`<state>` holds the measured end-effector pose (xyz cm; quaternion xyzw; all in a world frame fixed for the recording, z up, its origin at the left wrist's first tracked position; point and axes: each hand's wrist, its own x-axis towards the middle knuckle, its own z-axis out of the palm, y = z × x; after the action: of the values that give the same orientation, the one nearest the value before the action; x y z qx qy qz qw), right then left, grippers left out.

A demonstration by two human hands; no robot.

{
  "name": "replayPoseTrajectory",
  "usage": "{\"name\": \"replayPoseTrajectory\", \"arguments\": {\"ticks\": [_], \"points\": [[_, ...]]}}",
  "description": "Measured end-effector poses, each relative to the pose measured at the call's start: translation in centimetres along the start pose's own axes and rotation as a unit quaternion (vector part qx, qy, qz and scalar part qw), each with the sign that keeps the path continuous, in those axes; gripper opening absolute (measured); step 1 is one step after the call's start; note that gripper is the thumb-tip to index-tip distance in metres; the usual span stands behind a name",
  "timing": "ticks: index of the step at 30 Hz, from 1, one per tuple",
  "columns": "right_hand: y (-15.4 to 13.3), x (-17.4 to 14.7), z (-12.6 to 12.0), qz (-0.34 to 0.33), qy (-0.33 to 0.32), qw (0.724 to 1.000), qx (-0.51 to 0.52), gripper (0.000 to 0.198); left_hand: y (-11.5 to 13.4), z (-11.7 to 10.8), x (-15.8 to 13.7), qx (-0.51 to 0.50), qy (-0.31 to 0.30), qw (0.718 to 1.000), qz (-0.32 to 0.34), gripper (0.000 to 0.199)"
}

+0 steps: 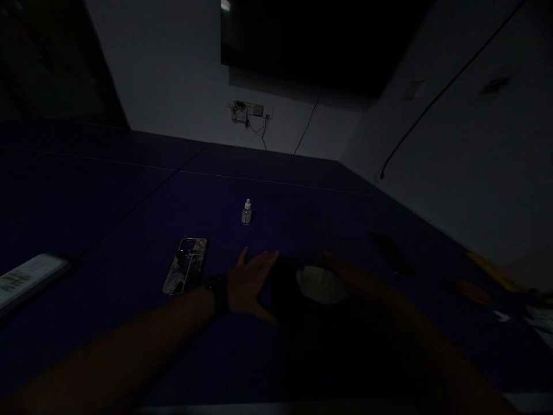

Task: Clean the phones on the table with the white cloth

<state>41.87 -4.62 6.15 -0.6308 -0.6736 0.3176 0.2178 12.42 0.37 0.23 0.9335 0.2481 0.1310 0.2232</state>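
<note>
Left hand (252,283) splays loose beside a dark shape (319,346); right hand (349,273) adjoins a pale patch (322,285), grip too dim to tell.

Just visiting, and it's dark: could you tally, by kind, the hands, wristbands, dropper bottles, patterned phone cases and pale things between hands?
Hands: 2 (left hand, right hand)
Wristband: 1
Dropper bottle: 1
Patterned phone case: 1
Pale thing: 1
Total: 6

on table (311,202): dropper bottle (246,213) beyond left hand (249,283), phone case (185,266) left of that hand
</note>
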Motion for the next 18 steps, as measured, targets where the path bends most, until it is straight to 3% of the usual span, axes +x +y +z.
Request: {"name": "replayPoseTrajectory", "arguments": {"ticks": [3,6,8,13,18], "points": [[-0.7,-0.9,-1.4,0.032,-0.05,0.998,0.038,0.04,0.0,0.0,0.0,-0.001,0.001,1.0,0.001,0.142],[-1.5,-1.4,-2.6,0.052,-0.049,0.994,0.083,0.035,-0.1,0.1,-0.1,-0.001,-0.001,1.0,0.006,0.14],[-1.8,-1.6,-3.2,0.028,-0.045,0.994,0.093,0.036,-0.1,0.1,-0.1,-0.002,0.003,1.0,0.01,0.14],[-1.2,-1.4,-3.2,-0.038,-0.043,0.998,-0.03,0.038,-0.1,0.1,0.0,-0.001,-0.002,1.0,0.009,0.139],[0.4,-1.4,-2.6,0.007,-0.044,0.989,-0.138,0.036,-0.1,0.0,0.0,0.001,-0.008,1.0,0.005,0.141]]}}
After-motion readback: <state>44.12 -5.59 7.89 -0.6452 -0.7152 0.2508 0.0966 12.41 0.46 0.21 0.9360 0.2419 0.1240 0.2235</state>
